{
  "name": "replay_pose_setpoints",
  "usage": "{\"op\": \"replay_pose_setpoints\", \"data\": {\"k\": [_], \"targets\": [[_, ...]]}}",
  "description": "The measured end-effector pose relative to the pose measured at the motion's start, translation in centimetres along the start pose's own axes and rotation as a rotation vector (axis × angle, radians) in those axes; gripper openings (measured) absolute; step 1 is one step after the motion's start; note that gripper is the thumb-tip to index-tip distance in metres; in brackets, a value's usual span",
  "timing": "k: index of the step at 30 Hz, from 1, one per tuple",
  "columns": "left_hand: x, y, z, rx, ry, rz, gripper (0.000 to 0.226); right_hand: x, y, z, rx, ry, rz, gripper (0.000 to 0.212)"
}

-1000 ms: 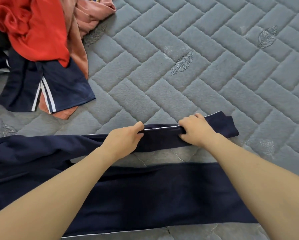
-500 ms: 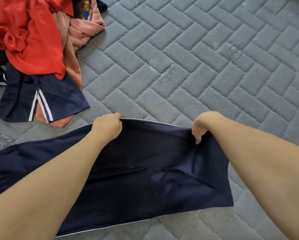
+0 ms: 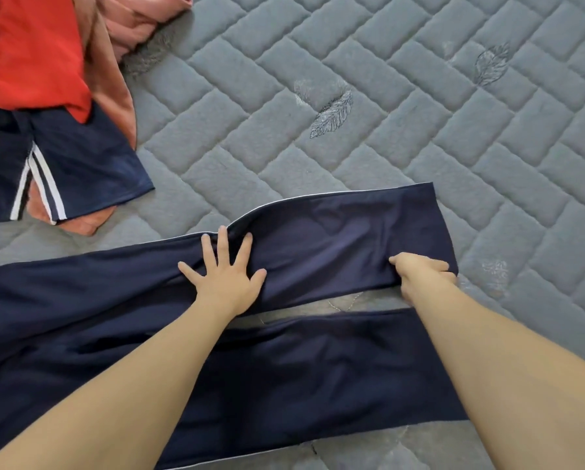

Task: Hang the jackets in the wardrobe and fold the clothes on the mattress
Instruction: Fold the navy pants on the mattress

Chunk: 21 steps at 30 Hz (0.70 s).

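Navy trousers (image 3: 335,245) with thin white piping lie spread across the grey quilted mattress (image 3: 369,96), both legs stretching to the right with a narrow gap between them. My left hand (image 3: 225,276) presses flat on the far leg, fingers spread. My right hand (image 3: 423,276) grips the near edge of that same leg close to its cuff, fingers curled into the fabric. The near leg runs under both forearms.
A pile of clothes sits at the upper left: a red garment (image 3: 30,49), a salmon-pink one (image 3: 141,22), and navy shorts (image 3: 80,167) with white side stripes. Bare mattress stretches across the upper right.
The far trouser leg, lifted and held bunched in both hands, now lies spread flat. My left hand has let go and opened flat on it; my right hand has shifted toward the cuff.
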State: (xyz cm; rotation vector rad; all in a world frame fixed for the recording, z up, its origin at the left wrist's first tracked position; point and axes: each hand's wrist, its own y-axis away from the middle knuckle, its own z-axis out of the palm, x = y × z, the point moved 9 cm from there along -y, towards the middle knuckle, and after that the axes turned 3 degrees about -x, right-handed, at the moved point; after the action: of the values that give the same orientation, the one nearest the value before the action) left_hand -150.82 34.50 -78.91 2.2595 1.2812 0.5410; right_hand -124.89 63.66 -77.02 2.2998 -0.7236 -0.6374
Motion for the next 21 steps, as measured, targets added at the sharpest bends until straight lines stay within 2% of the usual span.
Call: {"op": "replay_pose_setpoints", "data": {"k": [3,5,6,7,8,10,12,15,21], "targets": [[0.3,-1.1,-1.7,0.067,0.067,-0.015,0.063,0.6,0.6,1.4,-0.086,-0.451,0.086,0.069],[0.5,-2.0,-2.4,0.055,0.038,-0.013,0.063,2.0,2.4,1.3,-0.003,-0.734,0.227,0.056],[0.7,-2.2,-2.6,0.045,0.014,-0.005,0.064,2.3,3.5,1.4,0.024,-0.760,0.253,0.055],[1.0,-2.2,-2.7,0.031,0.000,0.002,0.065,2.8,4.5,1.4,0.072,-0.580,0.222,0.056],[1.3,-2.0,-2.7,0.012,0.004,0.008,0.065,2.4,5.3,1.1,0.129,-0.289,0.088,0.061],[1.7,-1.2,-2.8,-0.022,0.040,0.023,0.064,0.2,7.1,2.5,0.153,0.247,-0.330,0.075],[1.6,0.3,-3.3,-0.029,0.072,0.063,0.066,-0.6,10.1,5.6,0.079,0.578,-0.647,0.079],[-1.5,2.5,-4.7,-0.035,0.083,0.070,0.065,-0.4,15.1,10.4,-0.106,0.813,-0.927,0.072],[-15.7,7.1,-7.5,-0.076,-0.004,-0.158,0.056,0.3,25.7,17.3,-0.444,1.073,-1.127,0.055]]}}
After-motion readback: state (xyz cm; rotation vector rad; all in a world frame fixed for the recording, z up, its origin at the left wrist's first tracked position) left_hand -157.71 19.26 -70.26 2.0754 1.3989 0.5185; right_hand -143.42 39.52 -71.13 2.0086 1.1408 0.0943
